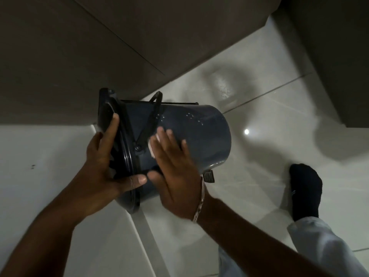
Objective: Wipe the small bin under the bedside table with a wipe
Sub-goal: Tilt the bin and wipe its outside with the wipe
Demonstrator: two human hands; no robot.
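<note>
A small dark blue pedal bin is held on its side in the air, lid end to the left, base to the right. My left hand grips the lid rim, thumb across the lower edge. My right hand lies flat on the bin's side wall, pressing a white wipe against it; only a sliver of the wipe shows under the fingers. The black carry handle crosses the wall above my right hand, and the foot pedal pokes out below.
Brown furniture panels fill the upper left, another brown unit stands at the right. A white surface lies at the lower left. Glossy pale floor tiles spread below, with my dark-socked foot at the right.
</note>
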